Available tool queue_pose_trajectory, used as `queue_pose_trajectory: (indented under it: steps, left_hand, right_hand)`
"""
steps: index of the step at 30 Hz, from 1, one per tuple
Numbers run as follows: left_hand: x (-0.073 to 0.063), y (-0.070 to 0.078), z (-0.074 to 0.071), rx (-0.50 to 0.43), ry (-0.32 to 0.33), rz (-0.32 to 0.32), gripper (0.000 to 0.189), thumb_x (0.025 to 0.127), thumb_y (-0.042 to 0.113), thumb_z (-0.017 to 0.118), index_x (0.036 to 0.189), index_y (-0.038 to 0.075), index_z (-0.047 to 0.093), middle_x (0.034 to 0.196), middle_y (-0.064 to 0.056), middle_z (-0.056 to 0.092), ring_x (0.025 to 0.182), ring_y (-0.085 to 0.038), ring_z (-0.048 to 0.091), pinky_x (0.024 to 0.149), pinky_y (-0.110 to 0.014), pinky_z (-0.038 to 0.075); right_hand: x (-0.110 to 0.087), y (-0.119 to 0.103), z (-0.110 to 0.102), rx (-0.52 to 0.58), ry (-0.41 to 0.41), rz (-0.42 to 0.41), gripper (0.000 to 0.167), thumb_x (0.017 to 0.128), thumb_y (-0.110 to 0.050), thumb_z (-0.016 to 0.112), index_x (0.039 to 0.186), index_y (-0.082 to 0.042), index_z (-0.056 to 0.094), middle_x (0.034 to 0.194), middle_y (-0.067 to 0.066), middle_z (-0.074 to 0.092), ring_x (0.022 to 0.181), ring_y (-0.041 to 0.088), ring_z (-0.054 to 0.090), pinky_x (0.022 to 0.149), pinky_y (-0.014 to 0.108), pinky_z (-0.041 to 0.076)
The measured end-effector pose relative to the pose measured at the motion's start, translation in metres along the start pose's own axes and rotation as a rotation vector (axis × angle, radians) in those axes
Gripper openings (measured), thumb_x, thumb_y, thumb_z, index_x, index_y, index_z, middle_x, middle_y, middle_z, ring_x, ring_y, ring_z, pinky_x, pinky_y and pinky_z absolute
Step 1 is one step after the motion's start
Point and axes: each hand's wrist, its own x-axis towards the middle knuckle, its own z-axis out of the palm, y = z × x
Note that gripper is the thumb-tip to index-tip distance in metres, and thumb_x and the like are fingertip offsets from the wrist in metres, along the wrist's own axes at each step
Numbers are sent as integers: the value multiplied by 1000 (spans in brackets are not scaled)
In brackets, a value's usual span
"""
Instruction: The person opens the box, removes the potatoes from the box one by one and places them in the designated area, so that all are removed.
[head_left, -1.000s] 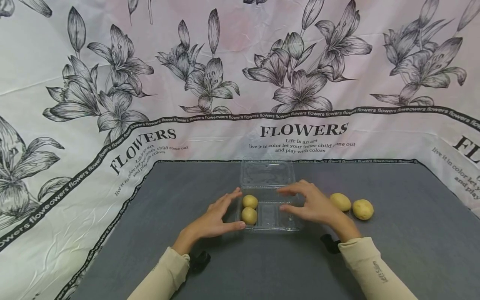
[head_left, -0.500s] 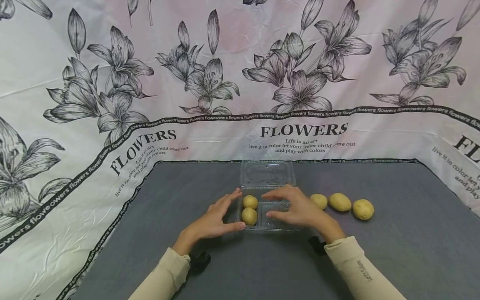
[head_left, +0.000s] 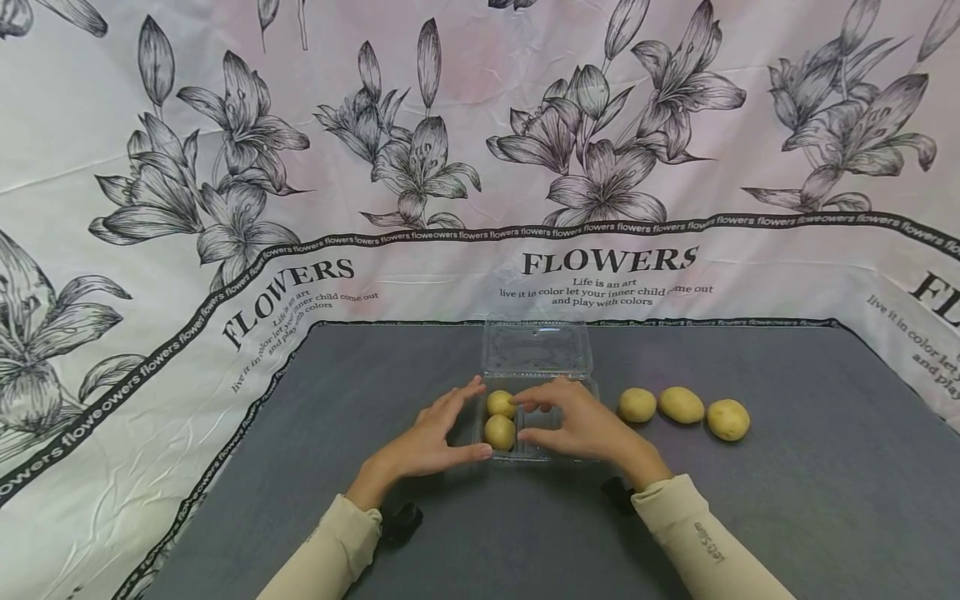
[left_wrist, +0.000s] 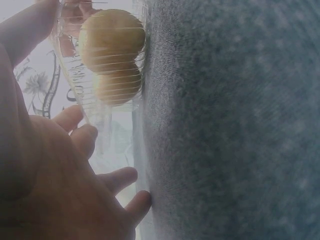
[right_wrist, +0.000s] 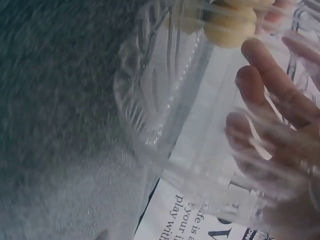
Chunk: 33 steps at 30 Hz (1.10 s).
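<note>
A clear plastic clamshell container (head_left: 536, 457) sits in the middle of the table with its lid (head_left: 537, 348) raised at the back. Two yellow potatoes lie in its left side, the rear potato (head_left: 500, 403) and the front potato (head_left: 499, 433). My left hand (head_left: 427, 433) rests along the container's left side, thumb and fingers spread; through the ribbed wall the left wrist view shows a potato (left_wrist: 111, 40). My right hand (head_left: 581, 425) is over the container, fingers loosely bent beside the potatoes, nothing held. Whether its fingertips touch them I cannot tell.
Three more potatoes lie in a row right of the container: the near one (head_left: 637, 405), the middle one (head_left: 681, 405) and the far-right one (head_left: 728, 419). Behind the grey table (head_left: 360, 358) hangs a flower-printed cloth (head_left: 450, 167).
My right hand has moved left across the container towards the two potatoes in it, uncovering the nearest loose potato on the right. The left hand has stayed in place.
</note>
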Motion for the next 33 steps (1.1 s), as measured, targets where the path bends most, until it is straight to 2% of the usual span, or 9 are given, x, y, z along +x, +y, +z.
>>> queue_pose_trajectory:
  steps: [8,17,22,28,33]
  left_hand:
    - [1,0,0,12,-1,-3,92,92,59,66,164,26,20,172,10,7,160,-31,11,121,-70,10]
    - [2,-1,1,15,-1,-5,93,92,61,66,164,28,19,172,12,6,160,-32,10,120,-70,11]
    - [3,-2,1,12,-4,-2,92,92,62,65,164,30,18,172,12,6,160,-33,8,120,-71,10]
    - [2,-3,1,4,-9,-2,92,92,62,65,164,30,18,172,13,6,160,-33,8,120,-71,10]
    - [1,-2,1,1,-9,-1,92,92,62,65,164,29,18,172,13,6,160,-32,9,120,-71,10]
  right_hand:
    - [6,-2,7,6,-7,-15,46,91,-29,79,132,-10,68,119,7,74,101,28,65,83,46,54]
    - [11,-3,14,16,-12,-2,46,89,-29,81,130,-11,69,114,3,76,98,24,65,81,40,53]
    - [12,-3,15,21,-34,9,45,90,-28,80,130,-11,69,113,2,76,97,22,67,78,35,52]
    - [14,-2,16,39,-77,7,45,91,-26,79,131,-9,68,109,5,74,93,24,67,80,40,56]
    - [19,0,18,85,-120,-1,46,92,-24,78,133,-6,66,116,8,74,98,24,72,84,37,59]
